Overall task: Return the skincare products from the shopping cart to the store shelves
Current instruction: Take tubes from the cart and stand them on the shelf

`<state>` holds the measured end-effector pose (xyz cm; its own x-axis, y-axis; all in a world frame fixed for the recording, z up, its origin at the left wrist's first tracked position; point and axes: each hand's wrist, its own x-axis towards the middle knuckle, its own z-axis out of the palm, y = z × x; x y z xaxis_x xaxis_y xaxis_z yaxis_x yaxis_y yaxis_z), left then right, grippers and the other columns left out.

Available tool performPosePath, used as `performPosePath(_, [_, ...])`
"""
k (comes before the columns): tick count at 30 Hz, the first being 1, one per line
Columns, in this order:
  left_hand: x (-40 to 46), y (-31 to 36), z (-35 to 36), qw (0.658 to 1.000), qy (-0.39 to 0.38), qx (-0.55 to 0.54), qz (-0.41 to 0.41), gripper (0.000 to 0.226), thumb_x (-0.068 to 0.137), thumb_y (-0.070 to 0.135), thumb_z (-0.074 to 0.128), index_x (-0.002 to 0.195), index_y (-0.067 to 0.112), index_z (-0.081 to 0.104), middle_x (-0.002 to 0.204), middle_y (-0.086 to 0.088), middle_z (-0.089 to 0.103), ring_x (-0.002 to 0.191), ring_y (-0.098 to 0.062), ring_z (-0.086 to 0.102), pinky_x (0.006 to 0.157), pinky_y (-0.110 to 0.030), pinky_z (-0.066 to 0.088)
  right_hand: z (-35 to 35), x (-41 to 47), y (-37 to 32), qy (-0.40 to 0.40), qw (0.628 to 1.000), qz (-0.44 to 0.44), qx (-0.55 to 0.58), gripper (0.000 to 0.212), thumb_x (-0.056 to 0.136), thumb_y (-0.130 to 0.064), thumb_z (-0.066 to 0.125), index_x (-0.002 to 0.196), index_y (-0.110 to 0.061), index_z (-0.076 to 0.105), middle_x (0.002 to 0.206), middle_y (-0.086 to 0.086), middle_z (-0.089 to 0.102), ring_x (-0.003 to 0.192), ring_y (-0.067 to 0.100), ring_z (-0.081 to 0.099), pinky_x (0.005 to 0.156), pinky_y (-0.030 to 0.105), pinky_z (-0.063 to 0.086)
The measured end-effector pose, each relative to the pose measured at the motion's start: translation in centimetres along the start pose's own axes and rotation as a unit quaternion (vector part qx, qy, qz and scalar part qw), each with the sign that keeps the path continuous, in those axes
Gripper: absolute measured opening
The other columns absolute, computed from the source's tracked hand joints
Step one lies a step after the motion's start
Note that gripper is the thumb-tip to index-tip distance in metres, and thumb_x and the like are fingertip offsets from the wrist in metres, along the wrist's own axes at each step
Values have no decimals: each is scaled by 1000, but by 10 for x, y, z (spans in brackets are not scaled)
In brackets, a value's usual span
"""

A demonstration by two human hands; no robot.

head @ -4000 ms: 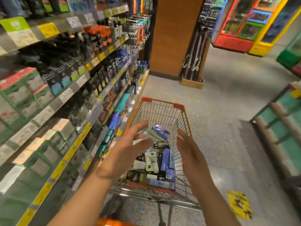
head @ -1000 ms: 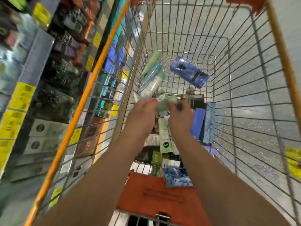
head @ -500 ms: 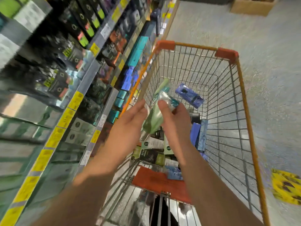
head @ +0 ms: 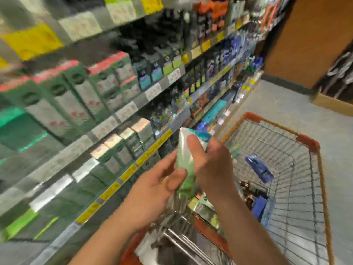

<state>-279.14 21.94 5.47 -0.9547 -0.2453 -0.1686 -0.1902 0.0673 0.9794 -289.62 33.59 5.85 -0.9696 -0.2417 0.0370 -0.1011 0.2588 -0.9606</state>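
Two hands: left hand (head: 154, 186) and right hand (head: 208, 165) both curl round the green tube (head: 186, 165), thumbs pressed on its front.
Change: half a second ago the tube sat low over the cart (head: 307, 142); now it's up at the cart's left rim, view swung to the shelves (head: 122, 178).
Meaning: pick done, by my read; shelving comes next.
Edges: shelf lip just left of the hands.
Room: open air above the cart; more products (head: 258, 169) wait inside.
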Motion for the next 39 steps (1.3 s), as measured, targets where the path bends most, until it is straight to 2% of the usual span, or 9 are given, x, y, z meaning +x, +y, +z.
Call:
performPosePath(3, [-36,16,-36,999,32,21,24,52,93,42,66,143,37,57,135,14,67,127,-6,60,109,-29,46,32,-20,-36,-66,994,-38,75,37,94,-44,71,78,-11,65,61,-2,64,55,11,53,54,24,46])
performPosePath(6, [-72,30,-73,995,76,48,39,47,89,40,66,132,58,58,123,4,72,107,-8,66,105,-30,48,64,-38,-71,-125,987,-41,92,26,94,-43,72,87,-17,72,79,2,75,69,13,68,66,37,57])
performPosePath(9, [-106,40,-106,993,87,63,42,44,90,41,67,131,53,61,118,0,74,109,-31,69,105,-56,48,91,-61,-103,-181,978,-82,67,19,95,-43,68,90,-25,72,80,-8,75,71,7,70,61,28,56])
performPosePath(14, [-165,52,-155,987,145,38,60,41,86,35,71,124,48,66,93,-9,72,80,-25,62,88,-49,56,135,-106,-153,-240,958,-139,76,17,96,-40,68,87,-26,72,76,-9,74,66,6,67,59,25,52])
performPosePath(18, [-217,58,-190,977,194,4,86,53,92,12,75,121,55,64,100,-13,74,80,-16,58,78,-32,51,173,-148,-189,-279,941,-173,85,35,90,-54,62,87,-21,71,73,-3,72,64,7,63,59,29,50])
performPosePath(22, [-267,60,-227,955,277,-2,103,49,83,25,80,118,57,66,93,-8,74,78,-11,60,74,-31,51,205,-184,-214,-325,920,-210,67,53,95,-63,59,74,-15,57,62,-8,56,58,7,50,57,32,42])
performPosePath(26, [-308,66,-257,930,348,-1,117,45,92,7,71,124,39,65,102,8,79,84,-1,70,69,-16,50,228,-213,-229,-391,893,-202,95,35,95,-57,61,79,-27,66,68,-7,62,60,8,57,61,32,47])
performPosePath(32, [-346,77,-289,893,432,33,120,47,93,15,72,127,47,62,103,12,79,91,-5,73,75,-23,53,254,-231,-245,-491,847,-190,73,13,102,-27,61,100,-18,70,83,-4,70,70,17,67,61,33,54])
performPosePath(39, [-357,91,-322,851,503,77,134,49,93,11,71,125,47,62,104,13,78,95,-7,74,77,-26,57,298,-232,-271,-553,790,-247,95,28,79,-37,79,105,-42,70,92,-8,72,77,13,61,75,35,57])
